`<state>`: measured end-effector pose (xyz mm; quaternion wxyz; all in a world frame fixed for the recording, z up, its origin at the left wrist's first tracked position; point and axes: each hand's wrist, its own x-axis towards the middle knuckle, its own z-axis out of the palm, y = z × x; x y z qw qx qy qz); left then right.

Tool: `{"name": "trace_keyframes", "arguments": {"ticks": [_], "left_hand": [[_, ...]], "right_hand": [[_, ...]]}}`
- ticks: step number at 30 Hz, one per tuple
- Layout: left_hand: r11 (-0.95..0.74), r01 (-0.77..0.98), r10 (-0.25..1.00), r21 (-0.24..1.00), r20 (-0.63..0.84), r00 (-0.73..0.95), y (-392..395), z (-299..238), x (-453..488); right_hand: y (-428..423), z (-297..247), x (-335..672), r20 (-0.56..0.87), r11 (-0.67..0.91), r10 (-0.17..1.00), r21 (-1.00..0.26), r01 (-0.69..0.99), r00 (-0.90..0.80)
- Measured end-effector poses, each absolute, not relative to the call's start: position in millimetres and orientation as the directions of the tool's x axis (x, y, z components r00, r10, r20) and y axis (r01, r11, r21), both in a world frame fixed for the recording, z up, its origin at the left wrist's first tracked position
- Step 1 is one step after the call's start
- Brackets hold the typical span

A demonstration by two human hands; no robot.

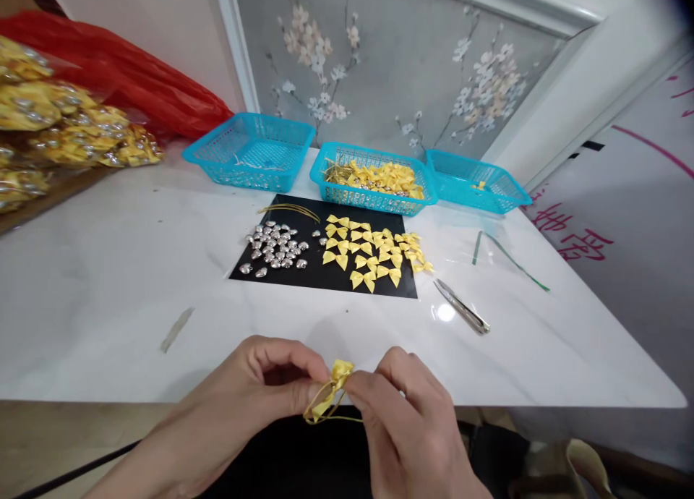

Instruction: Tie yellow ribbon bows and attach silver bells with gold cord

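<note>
At the table's front edge, my left hand (260, 387) pinches a yellow ribbon bow (340, 372) with thumb and forefinger. A thin gold cord (325, 417) loops around the bow. From the other side, my right hand (409, 419) is closed at the bow with its fingertips on the cord; the exact grip is partly hidden. Beyond my hands lies a black mat (319, 282). It bears a pile of silver heart charms (276, 246), several yellow bows (363, 260) and a few gold cords (293, 208).
Three blue baskets stand at the back: left (249, 173), middle (374, 201) with bows and cords, right (477, 195). Metal thread snips (463, 307) and a green strip (515, 259) lie right. Bagged yellow bows (81, 126) and red plastic (135, 79) are at left.
</note>
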<state>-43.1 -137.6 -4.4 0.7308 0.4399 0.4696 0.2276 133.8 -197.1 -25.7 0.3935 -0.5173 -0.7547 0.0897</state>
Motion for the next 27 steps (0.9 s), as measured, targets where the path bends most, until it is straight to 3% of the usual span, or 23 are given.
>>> {"name": "trace_keyframes", "arguments": {"ticks": [4, 9, 16, 22, 27], "left_hand": [[0.523, 0.063, 0.747, 0.850, -0.492, 0.447, -137.6, -3.8, -42.7], [0.551, -0.006, 0.750, 0.835, -0.492, 0.443, -136.8, -2.6, -40.4], [0.554, -0.011, 0.749, 0.833, -0.492, 0.443, -135.7, 2.8, -36.4], [0.461, 0.053, 0.813, 0.886, -0.445, 0.376, -138.1, 4.1, -33.1], [0.414, 0.085, 0.802, 0.906, -0.408, 0.436, -133.3, -0.4, -33.6]], "right_hand": [[-196.4, -27.4, 133.2, 0.441, 0.395, 0.891, -0.629, 0.669, -0.111], [-192.1, -28.5, 136.2, 0.308, 0.317, 0.948, -0.872, 0.373, -0.085], [-191.2, -30.8, 139.3, 0.336, 0.324, 0.941, -0.857, 0.401, -0.042], [-194.2, -27.4, 133.5, 0.331, 0.276, 0.943, -0.847, 0.454, 0.044], [-194.9, -25.2, 123.4, 0.349, 0.255, 0.930, -0.839, 0.481, 0.116]]}}
